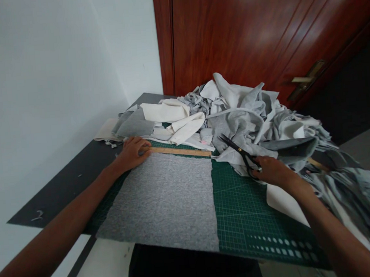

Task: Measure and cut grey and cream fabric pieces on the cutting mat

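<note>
"So, what is to be noted around the work first?"

"Most of the far side is taken up by a heap of fabric scraps (240, 108), grey and white, by which the far right part of the green cutting mat (241, 202) is covered. To the left of it, cream strips (166, 111) and folded grey pieces (134, 122) are laid over the far edge. At the right, a bundle of cloth (353, 202) is piled, and a cream piece (286, 203) is partly hidden by the right forearm."

"And beyond that?"

"The dark table (79, 176) is bordered by a white wall (53, 59) at the left and a reddish wooden door (243, 27) at the far side. Loose threads (37, 215) are seen on the table's near left corner."

"Where is the cloth being worked on?"

"A grey cloth (170, 199) is spread flat at the near middle, over the mat, and a wooden ruler (179, 151) is laid along its far edge, close to the heap."

"How are the hands held?"

"The left hand (136, 151) is partly closed, its fingers bent over the ruler's left end; whether that end is gripped or merely pressed cannot be told. The right hand (269, 170) is curled around the handles of black scissors (237, 148), whose blades are pointed far left over the scraps."
</note>
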Demonstrator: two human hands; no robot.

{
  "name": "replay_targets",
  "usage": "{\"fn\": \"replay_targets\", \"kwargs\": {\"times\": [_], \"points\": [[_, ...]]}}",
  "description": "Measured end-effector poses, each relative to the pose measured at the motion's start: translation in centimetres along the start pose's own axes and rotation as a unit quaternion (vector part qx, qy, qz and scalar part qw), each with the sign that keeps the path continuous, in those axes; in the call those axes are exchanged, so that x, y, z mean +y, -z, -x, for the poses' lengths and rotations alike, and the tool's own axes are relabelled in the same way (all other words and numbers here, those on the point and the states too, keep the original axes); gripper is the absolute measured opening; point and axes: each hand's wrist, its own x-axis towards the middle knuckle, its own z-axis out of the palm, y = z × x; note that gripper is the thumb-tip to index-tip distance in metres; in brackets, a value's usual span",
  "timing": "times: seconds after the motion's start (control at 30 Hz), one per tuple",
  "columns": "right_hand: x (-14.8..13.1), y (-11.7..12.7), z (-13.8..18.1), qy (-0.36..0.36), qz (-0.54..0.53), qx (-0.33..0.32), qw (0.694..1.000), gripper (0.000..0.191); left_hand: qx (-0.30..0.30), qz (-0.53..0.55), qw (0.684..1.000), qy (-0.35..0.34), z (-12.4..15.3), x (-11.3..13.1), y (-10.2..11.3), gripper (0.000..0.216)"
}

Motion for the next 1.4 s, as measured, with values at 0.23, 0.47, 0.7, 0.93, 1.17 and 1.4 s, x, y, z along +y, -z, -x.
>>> {"fn": "replay_targets", "kwargs": {"times": [0.23,0.47,0.7,0.93,1.17,1.4], "points": [[1.1,-0.3,0.4,-0.024,-0.031,0.024,0.999,0.025,-0.06,0.064,0.98,-0.181,-0.5,5.8,0.6,0.031],[3.0,0.9,1.1,0.0,-0.19,0.12,0.974,0.026,-0.136,0.105,0.948,-0.269,-3.0,15.1,-2.6,0.035],[2.0,2.3,2.3,0.039,-0.471,0.003,0.881,0.041,-0.087,0.137,0.967,-0.199,-5.1,18.1,-6.8,0.025],[0.1,2.2,1.5,0.211,-0.629,-0.254,0.703,0.067,-0.103,0.213,0.949,-0.21,-5.6,17.9,-7.3,0.012],[-0.6,1.7,0.6,0.142,-0.527,-0.103,0.832,0.044,-0.149,0.266,0.928,-0.214,-6.8,17.4,-6.8,0.029],[2.6,1.7,2.9,0.162,-0.36,-0.045,0.918,0.014,-0.151,0.295,0.914,-0.235,-7.5,16.6,-7.0,0.025]]}}
